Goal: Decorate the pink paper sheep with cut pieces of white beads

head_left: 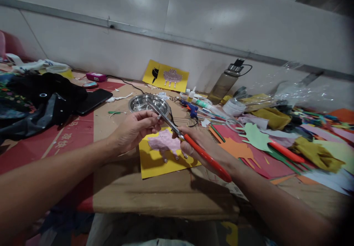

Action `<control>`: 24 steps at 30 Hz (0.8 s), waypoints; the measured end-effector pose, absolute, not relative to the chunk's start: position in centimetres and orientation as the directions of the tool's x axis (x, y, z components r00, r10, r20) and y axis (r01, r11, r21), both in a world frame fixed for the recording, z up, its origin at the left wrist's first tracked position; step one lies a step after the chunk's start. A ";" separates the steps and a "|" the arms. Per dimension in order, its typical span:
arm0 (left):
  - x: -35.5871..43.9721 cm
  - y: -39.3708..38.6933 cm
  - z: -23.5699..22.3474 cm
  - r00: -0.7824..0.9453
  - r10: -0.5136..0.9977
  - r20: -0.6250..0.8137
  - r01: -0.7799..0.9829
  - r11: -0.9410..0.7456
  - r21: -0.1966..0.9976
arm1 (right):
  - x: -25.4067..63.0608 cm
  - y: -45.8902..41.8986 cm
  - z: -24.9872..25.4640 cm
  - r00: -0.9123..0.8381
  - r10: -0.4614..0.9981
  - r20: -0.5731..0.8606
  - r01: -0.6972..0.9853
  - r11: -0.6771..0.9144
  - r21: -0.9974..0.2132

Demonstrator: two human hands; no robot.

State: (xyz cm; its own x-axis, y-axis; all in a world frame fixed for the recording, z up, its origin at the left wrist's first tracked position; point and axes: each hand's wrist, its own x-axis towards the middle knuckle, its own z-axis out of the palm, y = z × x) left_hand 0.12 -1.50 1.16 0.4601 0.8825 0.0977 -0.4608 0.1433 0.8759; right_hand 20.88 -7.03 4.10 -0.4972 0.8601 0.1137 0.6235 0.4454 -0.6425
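Observation:
My right hand (197,144) grips red-handled scissors (208,158), their long metal blades pointing up and left over a steel bowl (132,104). Close to the blades, the fingertips of my left hand (132,130) are pinched around something small and pale that I cannot make out. Below both hands lies a yellow card (149,166) bearing a pink animal-shaped cutout (166,142) with pearl-like beads along its legs. Against the wall leans a second yellow card (182,85) with a similar beaded pink shape (172,75) and a small black shape.
A bottle (225,83) stands at the back beside a blue glue gun (192,107) and glue bottles. Cut paper shapes (256,137) and yellow cloth (318,153) crowd the right. To the left are a phone (94,101) and a black bag (47,91).

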 end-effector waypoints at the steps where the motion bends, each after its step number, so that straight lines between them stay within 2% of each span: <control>1: 0.1 -1.5 1.1 0.460 0.883 0.095 -0.461 0.146 0.875 | 21.0 -7.0 4.0 -0.503 0.857 0.112 0.619 0.448 -0.645; 10: 0.1 -1.3 1.1 0.458 0.887 0.060 -0.456 0.176 0.872 | 21.3 -7.1 3.5 -0.502 0.854 0.137 0.662 0.481 -0.575; 15: 0.2 -1.1 1.0 0.471 0.880 0.063 -0.454 0.180 0.873 | 21.3 -6.9 3.1 -0.476 0.851 0.222 0.700 0.519 -0.490; 18: 0.2 -1.0 1.0 0.486 0.872 0.063 -0.451 0.188 0.873 | 21.5 -7.0 2.9 -0.447 0.856 0.258 0.751 0.516 -0.411; 24: 0.0 -0.7 0.6 0.584 0.807 0.087 -0.377 0.175 0.910 | 22.6 -7.3 2.2 -0.433 0.833 0.344 0.852 0.503 -0.144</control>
State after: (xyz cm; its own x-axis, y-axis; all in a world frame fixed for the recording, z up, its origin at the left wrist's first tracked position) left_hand -0.02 -0.72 0.56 0.5838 0.8072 0.0870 -0.3771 0.1747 0.9096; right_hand 22.58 -7.26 2.19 -0.4333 0.8329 0.3443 0.8522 0.5029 -0.1441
